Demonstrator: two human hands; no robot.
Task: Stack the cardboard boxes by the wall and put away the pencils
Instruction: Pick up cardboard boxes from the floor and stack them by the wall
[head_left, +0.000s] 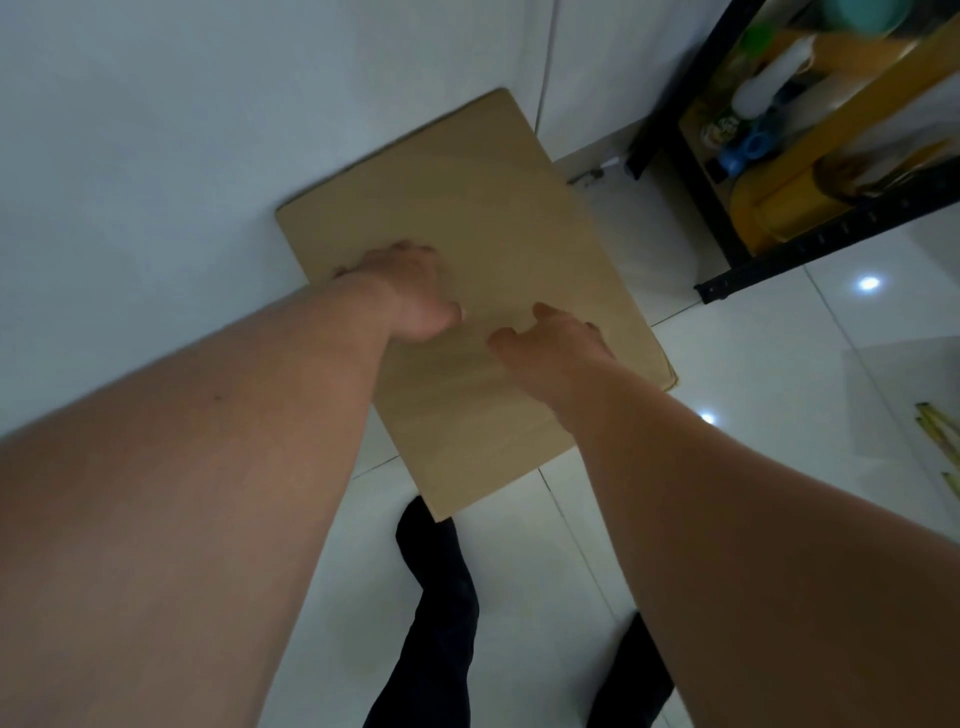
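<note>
a flat cardboard box (467, 270) lies with its brown top face toward the camera, its far long edge touching the white wall (156, 130) and its near corner reaching out over the white tiled floor (753, 374). whether more boxes sit beneath it cannot be told from this view.

both bare forearms reach down onto the box. the left hand (405, 291) rests palm down on the box's top near its left edge, fingers spread and partly curled over that edge by the wall. the right hand (556, 348) lies palm down on the top nearer the right edge, fingers loosely spread and bent, thumb pointing toward the left hand. the two hands are near each other but not touching, and neither pinches anything; both lie flat against the cardboard.

below the box's near corner, two dark-clad legs (436, 613) stand on the floor.

at the right edge of the floor a few yellow-green pencils (940, 436) lie well apart from the box, only partly in view.

in the far right corner stands a black metal shelf rack (670, 104) with yellow boards, holding blurred bottles and containers. a thin cable (592, 176) lies on the floor between the rack's leg and the box.
</note>
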